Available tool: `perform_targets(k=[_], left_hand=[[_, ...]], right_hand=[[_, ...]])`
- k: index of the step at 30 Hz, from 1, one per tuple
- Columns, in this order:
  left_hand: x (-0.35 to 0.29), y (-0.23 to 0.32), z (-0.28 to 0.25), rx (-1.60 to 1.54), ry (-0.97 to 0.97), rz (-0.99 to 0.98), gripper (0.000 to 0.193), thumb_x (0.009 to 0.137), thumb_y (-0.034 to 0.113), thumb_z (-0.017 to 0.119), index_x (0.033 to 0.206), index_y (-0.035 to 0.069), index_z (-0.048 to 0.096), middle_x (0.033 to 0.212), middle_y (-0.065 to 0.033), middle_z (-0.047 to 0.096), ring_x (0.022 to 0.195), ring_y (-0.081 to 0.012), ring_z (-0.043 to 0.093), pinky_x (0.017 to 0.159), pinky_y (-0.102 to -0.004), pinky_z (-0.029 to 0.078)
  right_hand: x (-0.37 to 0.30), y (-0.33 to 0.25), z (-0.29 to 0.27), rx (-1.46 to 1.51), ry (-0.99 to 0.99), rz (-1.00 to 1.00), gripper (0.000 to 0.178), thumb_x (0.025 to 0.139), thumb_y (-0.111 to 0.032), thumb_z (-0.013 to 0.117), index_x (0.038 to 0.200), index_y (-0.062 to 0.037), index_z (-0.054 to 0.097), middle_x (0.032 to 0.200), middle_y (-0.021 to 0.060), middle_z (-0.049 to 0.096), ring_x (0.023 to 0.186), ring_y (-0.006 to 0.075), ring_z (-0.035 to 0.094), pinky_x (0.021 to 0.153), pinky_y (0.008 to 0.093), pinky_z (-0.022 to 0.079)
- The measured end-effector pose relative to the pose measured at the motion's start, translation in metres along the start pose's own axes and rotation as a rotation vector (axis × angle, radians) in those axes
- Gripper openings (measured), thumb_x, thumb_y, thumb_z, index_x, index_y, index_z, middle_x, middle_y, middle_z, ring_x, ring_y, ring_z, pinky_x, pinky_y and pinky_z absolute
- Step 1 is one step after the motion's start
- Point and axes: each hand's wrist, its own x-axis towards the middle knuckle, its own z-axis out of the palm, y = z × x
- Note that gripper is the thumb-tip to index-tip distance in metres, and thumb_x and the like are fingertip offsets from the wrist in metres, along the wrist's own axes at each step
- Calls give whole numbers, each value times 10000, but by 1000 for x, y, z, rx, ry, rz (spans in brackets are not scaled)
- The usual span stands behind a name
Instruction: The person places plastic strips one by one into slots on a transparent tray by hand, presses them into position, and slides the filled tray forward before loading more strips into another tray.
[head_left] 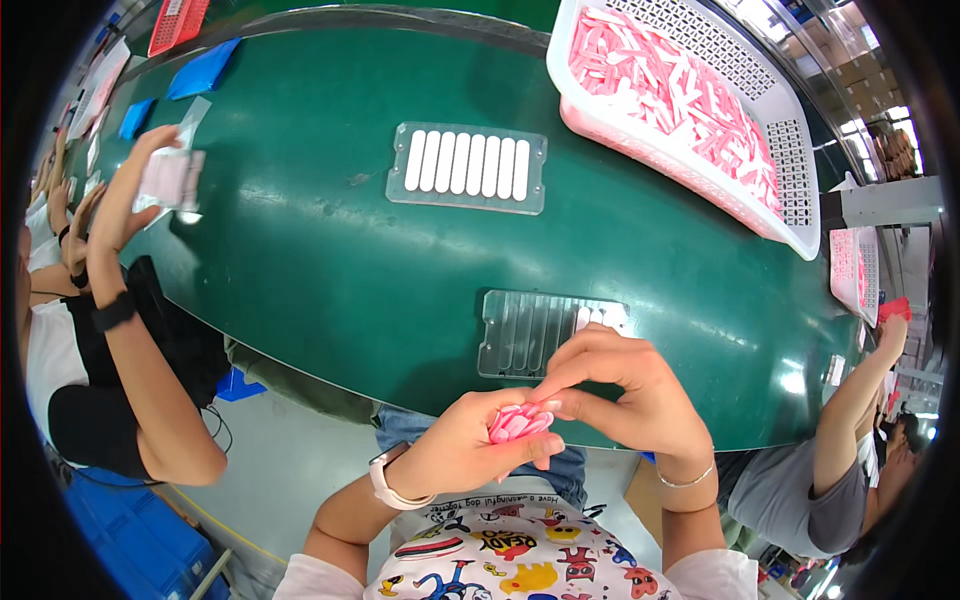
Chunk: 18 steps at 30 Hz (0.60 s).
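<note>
My left hand (480, 440) is closed around a bunch of small pink oblong pieces (518, 424), with their rounded ends showing. My right hand (625, 390) meets it from the right, its thumb and forefinger pinching a pink piece at the bunch's upper edge. Just beyond my hands lies a clear slotted tray (515, 335). White pieces (590, 318) sit in its right-hand slots, partly hidden by my right hand, while the slots on its left are bare. Farther off, a second clear tray (396, 190) holds a row of several white oblong pieces (461, 162).
A white perforated basket (690, 170) heaped with pink and white pieces (680, 90) stands at the far right of the green table (300, 270). On the left, a co-worker's hand (135, 190) is beside a blurred pale bundle (172, 180). Another co-worker's arm (850, 400) reaches in at right.
</note>
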Motion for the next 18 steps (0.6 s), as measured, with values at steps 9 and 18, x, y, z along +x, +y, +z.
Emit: perform_targets(k=[9, 18], left_hand=[[0, -10, -10, -346, 5, 62, 323, 1000, 229, 442, 1203, -13, 510, 696, 40, 411, 568, -27, 327, 505, -187, 293], [-1, -3, -11, -678, -16, 3, 371, 976, 201, 411, 1258, -39, 440, 728, -48, 465, 575, -97, 393, 520, -266, 312]], right_hand=[[-8, 2, -15, 442, 206, 82, 69, 841, 30, 628, 908, 12, 630, 775, 32, 626, 654, 58, 542, 594, 208, 432], [18, 0, -46, -279, 17, 50, 86, 815, 4, 635, 900, 10, 641, 800, 82, 614, 651, 144, 577, 569, 267, 452]])
